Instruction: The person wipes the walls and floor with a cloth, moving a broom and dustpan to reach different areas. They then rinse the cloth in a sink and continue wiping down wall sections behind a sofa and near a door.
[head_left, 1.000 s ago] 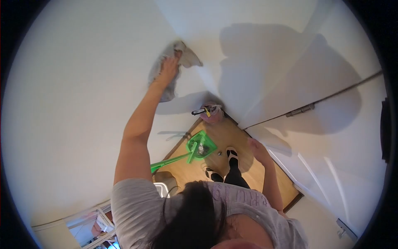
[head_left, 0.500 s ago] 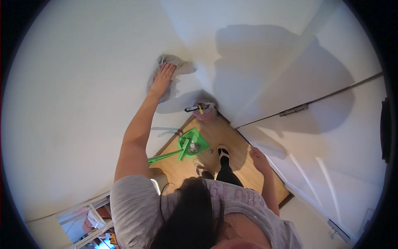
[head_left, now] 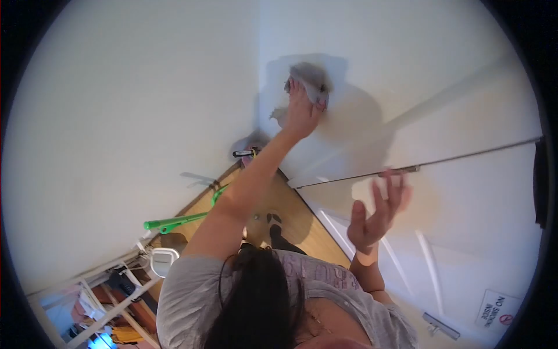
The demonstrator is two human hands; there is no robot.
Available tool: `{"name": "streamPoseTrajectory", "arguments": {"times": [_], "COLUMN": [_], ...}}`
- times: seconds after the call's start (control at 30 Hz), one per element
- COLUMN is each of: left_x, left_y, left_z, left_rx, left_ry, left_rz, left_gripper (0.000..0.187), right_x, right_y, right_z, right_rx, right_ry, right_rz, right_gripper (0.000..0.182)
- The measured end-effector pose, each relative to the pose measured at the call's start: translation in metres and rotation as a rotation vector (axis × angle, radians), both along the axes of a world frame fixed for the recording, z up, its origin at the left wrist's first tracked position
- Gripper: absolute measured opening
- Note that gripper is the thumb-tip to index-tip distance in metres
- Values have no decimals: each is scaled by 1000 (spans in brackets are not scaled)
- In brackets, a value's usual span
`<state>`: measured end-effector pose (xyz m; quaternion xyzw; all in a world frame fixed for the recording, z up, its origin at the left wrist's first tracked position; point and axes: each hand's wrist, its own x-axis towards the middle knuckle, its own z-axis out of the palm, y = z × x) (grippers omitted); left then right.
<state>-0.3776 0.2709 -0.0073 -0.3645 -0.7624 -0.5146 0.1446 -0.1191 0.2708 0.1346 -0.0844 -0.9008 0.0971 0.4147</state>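
Observation:
In the head view, my left hand reaches up and presses a crumpled grey cloth against the white wall just right of the corner. The cloth bunches around and under its fingers, with one end hanging down on the left. My right hand is raised in front of the white door, its fingers spread and slightly blurred. It holds nothing.
A long green handle leans at the left wall; my left arm hides part of the green dustpan. Black-handled items stand in the floor corner. A white-rimmed container, a no-smoking sign and a door handle are lower down.
My left hand and the cloth have moved right, from the left wall across the corner to the other wall. My right hand has risen from low beside the door, and its fingers have opened.

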Motion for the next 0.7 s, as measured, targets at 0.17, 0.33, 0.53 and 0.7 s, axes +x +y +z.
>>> {"name": "streamPoseTrajectory", "arguments": {"times": [0.17,0.33,0.53,0.7], "left_x": [-14,2,22,-4], "left_y": [23,22,24,40], "left_z": [-141,-71,52,-55], "left_rx": [185,914,231,678], "left_ry": [-481,-1051,-187,-452], "left_rz": [-103,-218,-41,-27], "left_gripper": [59,69,59,48], "right_x": [-18,-18,-33,-35], "right_y": [24,50,64,68], "right_z": [8,-8,-24,-27], "right_rx": [84,181,375,410], "right_ry": [-47,-129,-24,34], "right_rz": [-387,-466,-561,-552], "right_gripper": [63,80,93,96]}}
